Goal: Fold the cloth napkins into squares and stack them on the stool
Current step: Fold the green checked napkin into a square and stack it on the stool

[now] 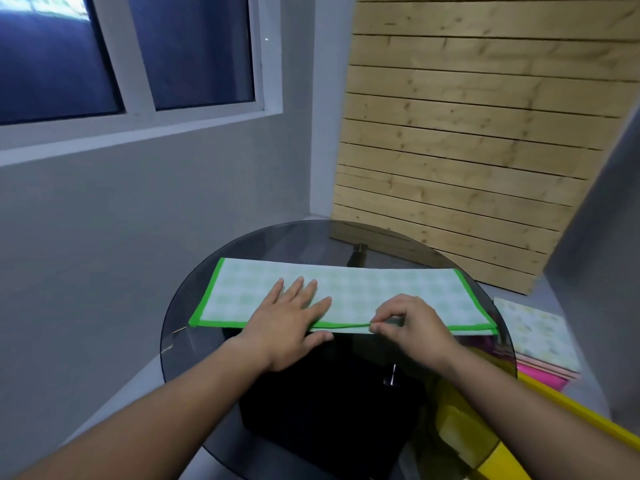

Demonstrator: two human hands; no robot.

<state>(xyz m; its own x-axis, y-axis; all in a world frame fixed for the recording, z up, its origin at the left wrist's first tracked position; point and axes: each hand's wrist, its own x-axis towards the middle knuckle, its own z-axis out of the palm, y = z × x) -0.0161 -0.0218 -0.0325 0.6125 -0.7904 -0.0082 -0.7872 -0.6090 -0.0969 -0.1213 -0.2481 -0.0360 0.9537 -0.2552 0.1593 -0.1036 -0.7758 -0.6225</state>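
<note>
- Head view: my left hand [291,317] lies flat with its fingers spread, pressing down on the green-bordered napkin [363,289]. Its thumb rests on the glass just off the near hem.
- My right hand [412,323] pinches the napkin's near hem between thumb and forefinger. The other fingers are curled.
- The napkin is folded into a long strip and lies flat across the round glass table [187,306], running from 9 to 3 o'clock. Two layers show along the near edge.
- At 3 o'clock from the table, well apart from my hands, lies a stack of folded napkins [540,330]: a pale checked one on top, pink cloth [543,375] beneath. I cannot tell what carries the stack.
- A yellow bar [588,417] runs at 4 o'clock.
- A black base [329,417] shows through the glass at 6 o'clock.
- A wooden slat panel [467,133] stands at 1 o'clock, and a window [104,53] at 10 o'clock.
</note>
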